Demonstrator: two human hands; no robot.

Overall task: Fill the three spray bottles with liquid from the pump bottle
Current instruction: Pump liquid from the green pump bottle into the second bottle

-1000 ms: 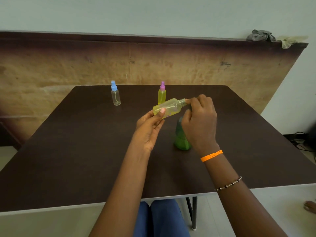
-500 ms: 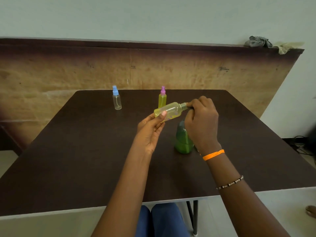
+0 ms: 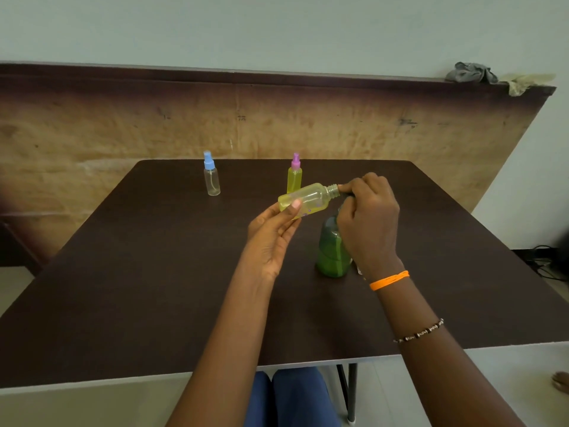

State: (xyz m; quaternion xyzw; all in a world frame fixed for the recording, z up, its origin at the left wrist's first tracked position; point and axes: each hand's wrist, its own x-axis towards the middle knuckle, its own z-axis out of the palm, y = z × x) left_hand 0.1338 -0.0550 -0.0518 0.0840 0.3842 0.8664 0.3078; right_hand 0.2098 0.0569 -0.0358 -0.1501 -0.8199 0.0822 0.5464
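My left hand [image 3: 271, 235] holds an uncapped spray bottle [image 3: 304, 200] tilted on its side, partly filled with yellow liquid, its open neck pointing right. My right hand [image 3: 368, 220] is curled over the pump head of the green pump bottle [image 3: 332, 251], fingertips at the tilted bottle's neck; the pump nozzle is hidden under that hand. Farther back stand a clear, empty-looking spray bottle with a blue cap [image 3: 211, 175] and a yellow-filled spray bottle with a purple cap [image 3: 294, 174], both upright.
Everything sits on a dark brown table [image 3: 138, 288] against a brown wooden panel. Rags [image 3: 472, 73] lie on the panel's top right corner. Cables lie on the floor at the right. My knees show under the front edge.
Both hands keep their hold at the pump and tilted bottle. The camera has tilted slightly, so the scene sits lower in view.
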